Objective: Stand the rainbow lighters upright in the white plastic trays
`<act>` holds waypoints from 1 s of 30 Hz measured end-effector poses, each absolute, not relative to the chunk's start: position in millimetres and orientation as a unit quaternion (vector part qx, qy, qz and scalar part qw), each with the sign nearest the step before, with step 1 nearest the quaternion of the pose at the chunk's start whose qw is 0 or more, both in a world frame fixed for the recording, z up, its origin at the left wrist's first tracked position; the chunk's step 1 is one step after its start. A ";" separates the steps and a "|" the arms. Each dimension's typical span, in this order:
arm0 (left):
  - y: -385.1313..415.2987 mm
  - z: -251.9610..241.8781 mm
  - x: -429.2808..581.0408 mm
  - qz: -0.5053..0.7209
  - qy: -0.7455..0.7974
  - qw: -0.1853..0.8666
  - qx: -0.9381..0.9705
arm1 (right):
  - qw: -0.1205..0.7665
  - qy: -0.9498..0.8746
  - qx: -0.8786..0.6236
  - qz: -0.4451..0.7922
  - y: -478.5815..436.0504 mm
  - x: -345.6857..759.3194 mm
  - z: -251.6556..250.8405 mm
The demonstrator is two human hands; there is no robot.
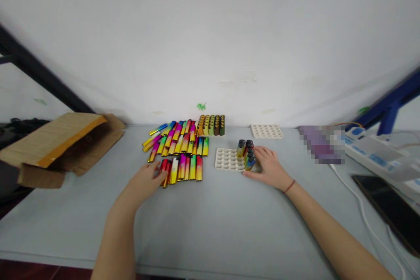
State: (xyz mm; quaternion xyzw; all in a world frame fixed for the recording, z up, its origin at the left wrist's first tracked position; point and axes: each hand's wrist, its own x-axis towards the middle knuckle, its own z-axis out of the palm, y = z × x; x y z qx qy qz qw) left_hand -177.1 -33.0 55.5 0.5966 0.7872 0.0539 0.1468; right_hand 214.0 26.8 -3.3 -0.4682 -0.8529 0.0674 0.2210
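My left hand (pixel 148 183) is at the left end of a front row of shiny rainbow-coloured lighters (pixel 193 168). Its thumb and fingers close around a red and gold lighter (pixel 165 167) there. To the right, a white tray (pixel 225 159) with round holes lies flat. Several black-topped lighters (pixel 250 159) stand upright in its right part. My right hand (pixel 269 167) curves around that end of the tray, thumb in front and fingers behind, gripping it. Part of the tray's right edge is hidden by this hand.
A larger pile of lighters (pixel 179 137) lies behind the front row, beside a block of upright lighters (pixel 211 125). Another white tray (pixel 267 131) is near the wall. An open cardboard box (pixel 65 140) stands left; a phone (pixel 387 210), cables and power strip (pixel 377 153) lie right.
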 end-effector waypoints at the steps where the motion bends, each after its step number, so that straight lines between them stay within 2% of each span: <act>1: -30.4 53.5 -175.6 0.044 0.784 0.140 0.603 | 0.222 -0.852 -0.469 0.068 26.7 213.9 -3.3; 5: -21.5 48.7 -171.8 0.012 0.809 0.101 0.579 | 0.223 -0.851 -0.471 0.069 26.6 213.5 -3.1; 9: -18.5 49.2 -173.2 0.002 0.812 0.118 0.571 | 0.222 -0.850 -0.472 0.071 26.9 213.3 -3.0; 18: -17.1 52.4 -173.1 0.146 0.846 0.180 0.480 | 0.221 -0.851 -0.471 0.073 26.4 212.9 -2.1; 25: -14.4 55.8 -172.8 0.074 0.835 0.164 0.520 | 0.221 -0.850 -0.472 0.073 26.5 213.1 -2.2; 30: -16.5 54.0 -175.8 0.130 0.844 0.148 0.499 | 0.218 -0.851 -0.472 0.078 26.6 212.8 -0.7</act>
